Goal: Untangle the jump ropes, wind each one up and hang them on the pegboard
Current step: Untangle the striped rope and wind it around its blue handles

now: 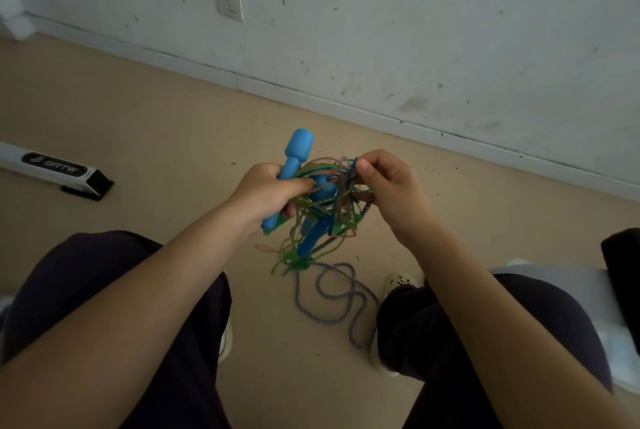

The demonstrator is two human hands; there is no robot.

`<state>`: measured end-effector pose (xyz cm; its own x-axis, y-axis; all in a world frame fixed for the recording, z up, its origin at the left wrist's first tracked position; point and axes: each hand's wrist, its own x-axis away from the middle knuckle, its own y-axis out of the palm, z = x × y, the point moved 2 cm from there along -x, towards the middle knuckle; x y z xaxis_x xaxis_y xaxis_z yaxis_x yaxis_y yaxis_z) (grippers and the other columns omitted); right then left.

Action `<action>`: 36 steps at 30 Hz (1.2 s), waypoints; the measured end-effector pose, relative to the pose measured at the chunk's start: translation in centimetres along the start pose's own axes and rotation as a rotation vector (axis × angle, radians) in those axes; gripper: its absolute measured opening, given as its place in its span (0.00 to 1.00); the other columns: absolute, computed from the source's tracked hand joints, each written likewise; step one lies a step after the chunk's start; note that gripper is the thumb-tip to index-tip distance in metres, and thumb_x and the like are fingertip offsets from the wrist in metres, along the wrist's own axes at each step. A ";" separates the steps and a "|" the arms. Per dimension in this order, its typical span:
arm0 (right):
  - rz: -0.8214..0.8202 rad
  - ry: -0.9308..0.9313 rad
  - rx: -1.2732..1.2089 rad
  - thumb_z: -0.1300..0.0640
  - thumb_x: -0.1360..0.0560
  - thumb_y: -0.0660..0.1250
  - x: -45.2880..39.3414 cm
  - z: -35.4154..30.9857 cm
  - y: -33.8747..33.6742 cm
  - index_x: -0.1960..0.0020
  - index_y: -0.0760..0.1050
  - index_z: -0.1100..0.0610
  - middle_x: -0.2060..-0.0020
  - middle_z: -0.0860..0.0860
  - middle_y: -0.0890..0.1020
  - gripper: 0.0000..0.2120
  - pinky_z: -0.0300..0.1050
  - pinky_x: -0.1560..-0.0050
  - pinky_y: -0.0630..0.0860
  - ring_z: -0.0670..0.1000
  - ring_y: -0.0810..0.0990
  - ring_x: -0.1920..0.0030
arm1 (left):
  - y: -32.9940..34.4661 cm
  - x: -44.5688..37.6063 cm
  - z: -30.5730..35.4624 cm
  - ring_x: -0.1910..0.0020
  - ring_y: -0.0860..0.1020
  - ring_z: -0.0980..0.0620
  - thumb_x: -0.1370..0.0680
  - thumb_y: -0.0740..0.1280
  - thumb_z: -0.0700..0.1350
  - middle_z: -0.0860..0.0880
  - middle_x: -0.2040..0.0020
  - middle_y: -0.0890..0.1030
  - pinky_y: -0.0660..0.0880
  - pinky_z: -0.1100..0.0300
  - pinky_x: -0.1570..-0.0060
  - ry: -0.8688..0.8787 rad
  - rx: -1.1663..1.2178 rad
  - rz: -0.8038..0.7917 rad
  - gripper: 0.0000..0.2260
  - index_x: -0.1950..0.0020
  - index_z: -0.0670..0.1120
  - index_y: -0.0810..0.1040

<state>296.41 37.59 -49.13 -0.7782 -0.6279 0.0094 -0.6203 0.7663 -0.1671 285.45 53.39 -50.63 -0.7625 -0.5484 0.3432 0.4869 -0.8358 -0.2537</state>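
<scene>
Blue handle (292,165): was gripped by the left hand (266,193), fingers curled round its shaft; long axis ran steeply, the bulbous end pointed up and away toward the wall, the narrow end down toward the knees.
Tangle of jump ropes (322,207): was held above the floor between the knees; thin green, orange and blue cords were looped round a second blue handle (311,238).
Right hand (388,189): strands at the tangle's upper right were pinched between thumb and fingers.
Braided rope (341,293): was trailed from the tangle in loops onto the tan floor (156,124).
Writing: "GRTW" was read on a white bar (52,167) lying at left.
</scene>
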 end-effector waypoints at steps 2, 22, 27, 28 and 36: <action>0.003 0.028 0.054 0.60 0.18 0.61 0.1 0.0 0.0 0.55 0.75 0.57 0.59 0.50 0.80 0.08 0.42 0.55 0.82 0.45 0.80 0.57 | 0.1 0.0 0.0 0.77 0.70 0.54 0.25 0.74 0.43 0.47 0.71 0.74 0.69 0.62 0.73 -0.018 0.095 -0.055 0.07 0.58 0.43 0.77; 0.014 0.068 0.227 0.56 0.24 0.72 0.0 1.0 0.5 0.56 0.76 0.57 0.61 0.56 0.81 0.06 0.48 0.60 0.80 0.50 0.79 0.63 | 0.6 0.5 0.6 0.73 0.70 0.57 0.25 0.74 0.45 0.51 0.67 0.76 0.69 0.65 0.71 0.071 0.103 -0.228 0.07 0.52 0.43 0.80; -0.015 0.055 0.031 0.63 0.21 0.67 0.5 0.9 1.2 0.55 0.73 0.59 0.64 0.51 0.80 0.04 0.38 0.65 0.75 0.44 0.78 0.67 | 0.7 0.4 0.5 0.74 0.69 0.56 0.25 0.72 0.55 0.49 0.66 0.74 0.67 0.63 0.71 0.038 0.076 -0.153 0.15 0.53 0.43 0.80; -0.028 0.062 -0.005 0.64 0.21 0.66 0.6 0.8 1.4 0.54 0.73 0.59 0.64 0.51 0.81 0.04 0.38 0.64 0.76 0.44 0.79 0.66 | 0.7 0.3 0.3 0.74 0.69 0.56 0.25 0.72 0.58 0.49 0.67 0.73 0.67 0.62 0.70 0.011 0.067 -0.126 0.16 0.53 0.44 0.80; -0.067 0.089 -0.157 0.64 0.21 0.65 0.7 0.5 1.3 0.55 0.75 0.58 0.61 0.55 0.81 0.05 0.48 0.56 0.76 0.55 0.79 0.60 | 0.8 -0.2 -0.5 0.76 0.72 0.55 0.24 0.68 0.63 0.49 0.70 0.76 0.69 0.62 0.73 -0.036 -0.042 -0.024 0.20 0.55 0.45 0.79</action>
<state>295.11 38.04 -49.83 -0.7358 -0.6693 0.1034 -0.6734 0.7392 -0.0075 285.76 52.80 -51.37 -0.7575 -0.5298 0.3815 0.4502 -0.8471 -0.2824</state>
